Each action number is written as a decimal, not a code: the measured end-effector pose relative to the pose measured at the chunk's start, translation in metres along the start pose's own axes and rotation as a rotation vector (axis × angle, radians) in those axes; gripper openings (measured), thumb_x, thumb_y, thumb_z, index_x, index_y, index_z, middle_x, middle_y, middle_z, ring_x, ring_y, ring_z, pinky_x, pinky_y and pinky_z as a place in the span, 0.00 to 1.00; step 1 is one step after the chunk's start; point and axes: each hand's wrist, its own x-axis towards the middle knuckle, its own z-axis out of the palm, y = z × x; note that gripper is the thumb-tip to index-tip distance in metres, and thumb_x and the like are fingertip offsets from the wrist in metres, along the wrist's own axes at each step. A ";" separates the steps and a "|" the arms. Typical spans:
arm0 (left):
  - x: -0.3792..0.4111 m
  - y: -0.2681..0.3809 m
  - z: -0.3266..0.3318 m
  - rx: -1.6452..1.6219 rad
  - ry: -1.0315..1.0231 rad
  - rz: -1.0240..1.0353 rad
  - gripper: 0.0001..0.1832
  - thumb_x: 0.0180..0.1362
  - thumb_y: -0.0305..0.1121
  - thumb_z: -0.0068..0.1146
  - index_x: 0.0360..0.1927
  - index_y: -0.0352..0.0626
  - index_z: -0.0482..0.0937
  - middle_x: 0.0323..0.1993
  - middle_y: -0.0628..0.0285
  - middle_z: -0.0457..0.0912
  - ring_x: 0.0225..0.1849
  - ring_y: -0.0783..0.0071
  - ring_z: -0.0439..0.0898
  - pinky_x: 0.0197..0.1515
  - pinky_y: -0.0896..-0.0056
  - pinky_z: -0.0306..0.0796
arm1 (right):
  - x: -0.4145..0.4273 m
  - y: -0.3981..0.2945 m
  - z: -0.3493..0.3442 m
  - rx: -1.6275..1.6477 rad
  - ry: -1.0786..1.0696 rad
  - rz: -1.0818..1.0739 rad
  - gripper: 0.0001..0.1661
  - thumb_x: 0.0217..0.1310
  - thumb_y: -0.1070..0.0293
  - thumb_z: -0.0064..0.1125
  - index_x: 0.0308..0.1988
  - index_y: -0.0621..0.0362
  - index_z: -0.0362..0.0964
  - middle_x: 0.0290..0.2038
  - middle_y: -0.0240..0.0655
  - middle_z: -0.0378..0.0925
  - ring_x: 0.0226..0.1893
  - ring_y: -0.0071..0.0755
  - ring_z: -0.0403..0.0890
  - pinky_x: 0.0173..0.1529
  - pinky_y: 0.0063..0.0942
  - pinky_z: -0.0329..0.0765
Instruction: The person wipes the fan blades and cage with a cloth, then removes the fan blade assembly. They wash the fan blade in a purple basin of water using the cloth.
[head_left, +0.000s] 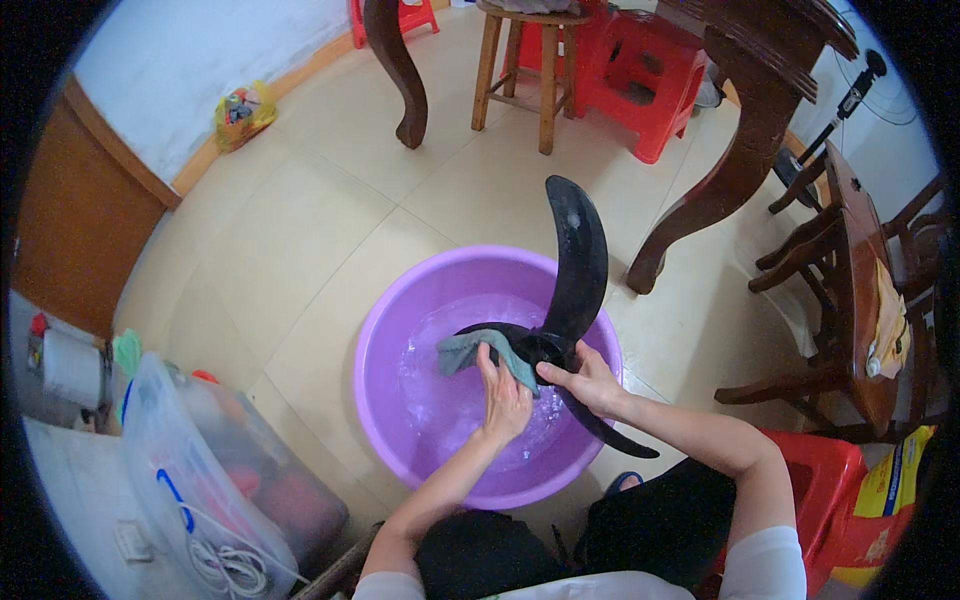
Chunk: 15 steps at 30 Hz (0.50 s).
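Note:
A black three-bladed fan blade (577, 255) is held over a purple plastic basin (382, 442) with water (442, 420) in the bottom. My right hand (589, 381) grips it at the hub, thumb on the near side. One blade points up past the far rim, and another slants down to the right across the near rim. In my left hand (504, 397) is a grey-green cloth (469, 351), pressed against the blade on the left. The cloth covers part of that blade.
Left of the basin stands a translucent plastic storage box (217, 450) with a coiled white cord (229, 566). Carved dark table legs (697, 199), a wooden stool (551, 82) and red plastic stools (645, 82) stand beyond. Wooden chairs (855, 285) are at right; a yellow bag (246, 116) lies by the wall.

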 end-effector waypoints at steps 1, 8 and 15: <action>0.002 -0.002 0.000 -0.014 0.055 -0.006 0.27 0.59 0.39 0.38 0.57 0.30 0.55 0.57 0.36 0.51 0.60 0.38 0.49 0.61 0.48 0.45 | -0.001 -0.002 0.002 0.024 -0.006 0.021 0.30 0.50 0.70 0.62 0.51 0.65 0.59 0.45 0.38 0.71 0.45 0.29 0.71 0.53 0.27 0.67; -0.015 -0.086 0.016 0.037 0.059 -0.269 0.29 0.61 0.45 0.34 0.59 0.34 0.56 0.60 0.44 0.52 0.60 0.47 0.56 0.61 0.56 0.50 | -0.009 0.000 -0.001 -0.063 0.028 0.030 0.29 0.50 0.68 0.62 0.50 0.64 0.60 0.45 0.38 0.71 0.44 0.29 0.72 0.50 0.26 0.68; -0.057 -0.180 0.013 0.211 -0.187 -0.787 0.28 0.61 0.47 0.33 0.58 0.35 0.59 0.58 0.47 0.59 0.60 0.52 0.57 0.62 0.60 0.50 | -0.005 -0.018 -0.026 -0.658 -0.176 -0.208 0.25 0.43 0.68 0.64 0.44 0.58 0.64 0.40 0.43 0.72 0.42 0.39 0.73 0.47 0.31 0.69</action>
